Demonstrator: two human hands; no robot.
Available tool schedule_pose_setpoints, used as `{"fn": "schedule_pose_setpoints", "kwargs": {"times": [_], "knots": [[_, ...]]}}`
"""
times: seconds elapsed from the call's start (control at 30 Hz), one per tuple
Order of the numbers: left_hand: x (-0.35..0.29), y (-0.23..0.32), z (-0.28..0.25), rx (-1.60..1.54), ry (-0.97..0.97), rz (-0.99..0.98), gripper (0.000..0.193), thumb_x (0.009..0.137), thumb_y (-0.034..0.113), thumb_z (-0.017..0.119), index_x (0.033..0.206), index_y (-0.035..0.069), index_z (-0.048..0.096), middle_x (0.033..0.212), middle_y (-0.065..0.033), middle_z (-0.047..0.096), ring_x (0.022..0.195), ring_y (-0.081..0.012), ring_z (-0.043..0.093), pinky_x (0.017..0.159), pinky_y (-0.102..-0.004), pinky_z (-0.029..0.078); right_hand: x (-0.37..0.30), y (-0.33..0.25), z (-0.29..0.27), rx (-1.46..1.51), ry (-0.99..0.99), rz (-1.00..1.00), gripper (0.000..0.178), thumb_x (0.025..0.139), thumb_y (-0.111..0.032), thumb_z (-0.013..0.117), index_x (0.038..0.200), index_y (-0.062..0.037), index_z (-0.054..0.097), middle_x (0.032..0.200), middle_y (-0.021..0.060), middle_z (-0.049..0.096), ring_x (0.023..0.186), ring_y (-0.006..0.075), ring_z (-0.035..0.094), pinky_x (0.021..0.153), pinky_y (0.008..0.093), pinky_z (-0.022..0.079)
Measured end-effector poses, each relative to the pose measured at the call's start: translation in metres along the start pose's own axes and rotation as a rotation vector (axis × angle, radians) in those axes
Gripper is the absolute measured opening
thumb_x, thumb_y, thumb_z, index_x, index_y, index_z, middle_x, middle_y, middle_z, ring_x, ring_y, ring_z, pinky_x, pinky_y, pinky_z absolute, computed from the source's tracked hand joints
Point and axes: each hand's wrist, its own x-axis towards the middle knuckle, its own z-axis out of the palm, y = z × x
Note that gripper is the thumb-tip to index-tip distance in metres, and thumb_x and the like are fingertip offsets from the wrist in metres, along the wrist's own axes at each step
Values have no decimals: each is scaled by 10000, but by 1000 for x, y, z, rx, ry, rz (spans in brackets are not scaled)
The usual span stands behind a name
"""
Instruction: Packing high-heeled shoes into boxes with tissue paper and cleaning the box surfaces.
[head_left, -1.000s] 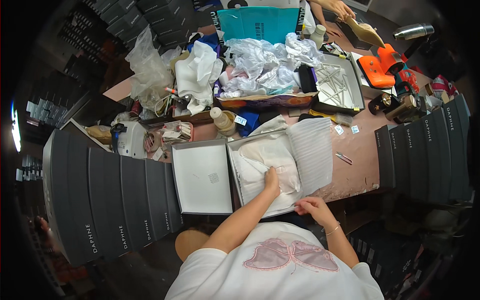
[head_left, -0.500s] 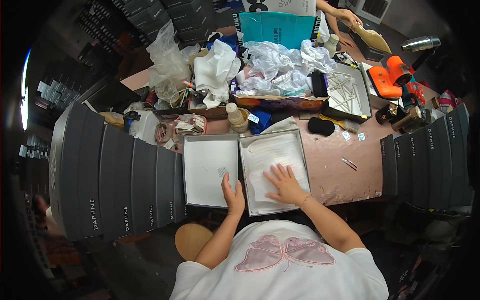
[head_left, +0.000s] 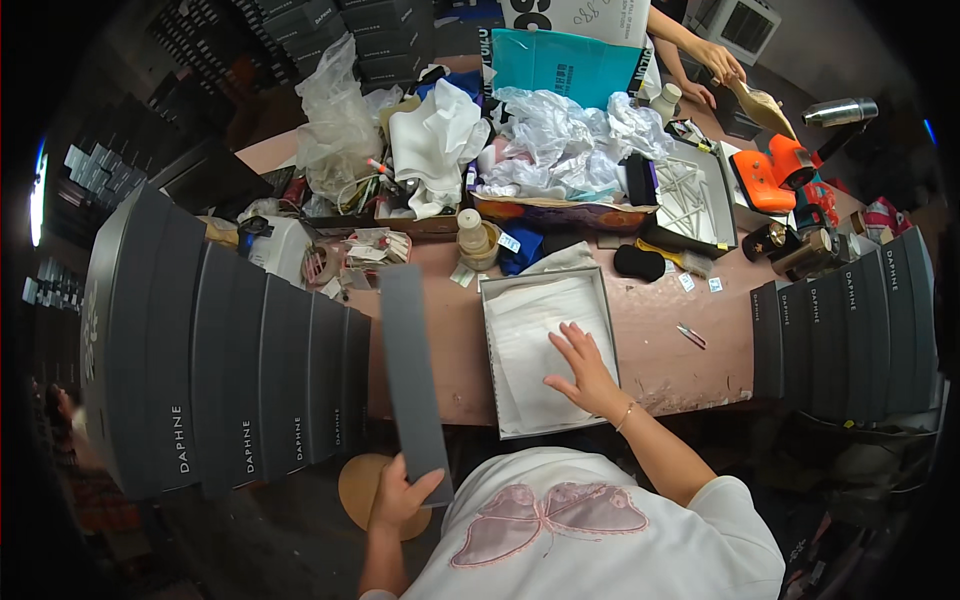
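Observation:
A grey box lid point(head_left: 413, 375) stands tilted on edge to the left, its narrow side turned up. My left hand point(head_left: 403, 494) grips its near end, thumb on the outside. Beside it on the table lies an open shoebox point(head_left: 612, 375) with white tissue paper point(head_left: 530, 350) covering what is inside. Over the right part of that paper is my right hand point(head_left: 585, 375), fingers spread and holding nothing; whether it touches the paper I cannot tell.
Stacks of dark grey shoeboxes flank me at left point(head_left: 225, 360) and right point(head_left: 850, 320). Behind the open box stand a glue bottle point(head_left: 473, 235), a carton of crumpled paper point(head_left: 570, 212) and a black sponge point(head_left: 638, 263). Small scissors point(head_left: 690, 335) lie to the right. A co-worker's hand point(head_left: 720, 62) holds a shoe point(head_left: 765, 105).
The lid that lay flat left of the box is now lifted and turned on edge in my left hand. My right hand has shifted slightly, fingers still spread over the paper.

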Motion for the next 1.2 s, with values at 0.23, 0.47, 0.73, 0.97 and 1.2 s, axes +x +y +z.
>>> {"fn": "schedule_pose_setpoints", "kwargs": {"times": [0.23, 0.47, 0.73, 0.97, 1.2], "knots": [[63, -27, 69, -985, -336, -173, 470, 855, 189, 695, 1248, 0, 518, 1134, -85, 623, 1028, -181, 600, 905, -323, 470, -19, -4, -88, 1115, 191, 603, 570, 971, -387, 482, 1383, -2, 395, 1335, 194, 492, 1195, 235, 507, 989, 336, 406], [127, -120, 79, -91, -38, 40, 697, 885, 210, 662, 1394, -94, 296, 1393, -223, 404, 1299, -261, 379, 1066, -375, 319, -24, 69, 4, 493, 214, 748, 608, 870, -498, 607, 1122, 55, 616, 984, 209, 679, 887, 278, 661, 782, 373, 515], [133, -138, 50, -198, -116, -103, 452, 934, 155, 585, 1306, -61, 445, 1201, -114, 577, 1057, -178, 555, 919, -300, 430, -43, 31, 24, 434, 317, 821, 741, 791, -601, 631, 1194, 20, 609, 1015, 229, 670, 911, 293, 671, 785, 365, 526], [152, -162, 36, -350, -227, -377, 633, 892, 450, 602, 1337, 29, 442, 1269, -124, 537, 1136, -243, 543, 937, -348, 454, -60, 1, 17, 1024, 342, 660, 828, 812, -551, 646, 1386, 0, 418, 1280, 234, 543, 1181, 304, 543, 966, 342, 445], [107, -37, 148, -762, -480, -65, 639, 922, 499, 441, 1381, 55, 403, 1358, -90, 479, 1212, -268, 496, 1013, -413, 416, -142, -48, -116, 373, 458, 165, 980, 798, -585, 638, 1494, -61, 191, 1523, 232, 182, 1429, 356, 135, 1146, 434, 160]]}}
